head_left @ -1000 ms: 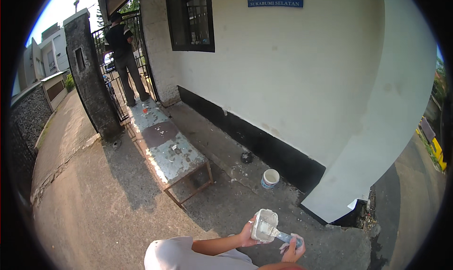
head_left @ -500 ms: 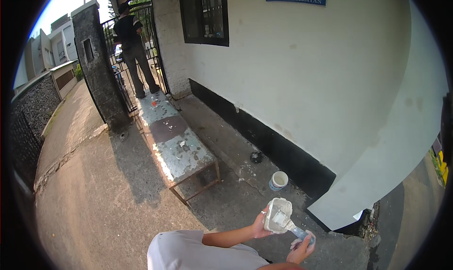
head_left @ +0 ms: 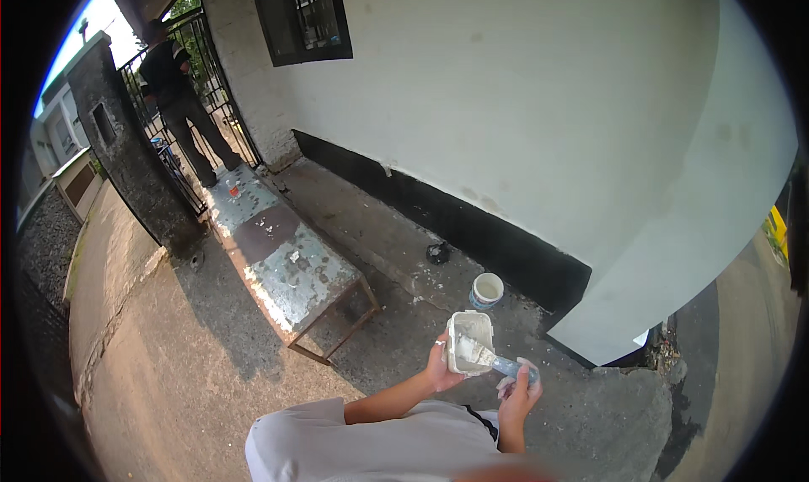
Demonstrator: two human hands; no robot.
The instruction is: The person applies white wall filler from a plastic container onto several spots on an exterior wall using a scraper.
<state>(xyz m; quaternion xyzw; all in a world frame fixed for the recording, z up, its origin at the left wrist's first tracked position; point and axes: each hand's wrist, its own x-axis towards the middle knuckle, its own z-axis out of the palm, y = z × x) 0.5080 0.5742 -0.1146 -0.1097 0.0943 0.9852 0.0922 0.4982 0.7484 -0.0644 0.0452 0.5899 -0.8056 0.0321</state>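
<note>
My left hand [head_left: 440, 369] holds a square, off-white plastic container [head_left: 456, 324] with pale material smeared inside. My right hand [head_left: 517, 388], with white residue on its fingers, grips the blue handle of a putty knife [head_left: 508, 367]; its white-coated blade lies inside the container. Beyond my hands a white bucket [head_left: 487, 288] stands on the concrete beside the dark base band of the wall.
A long, weathered metal table [head_left: 299, 297] runs toward a barred gate [head_left: 150, 133]. Another person [head_left: 181, 103] stands on its far end. A small dark object [head_left: 437, 253] lies near the white wall [head_left: 539, 86]. A concrete pillar [head_left: 114, 145] flanks the gate.
The view has tilted, so the scene sits higher and the blue wall sign has left the frame. My hands, container and knife appear higher, with the blade still inside the container.
</note>
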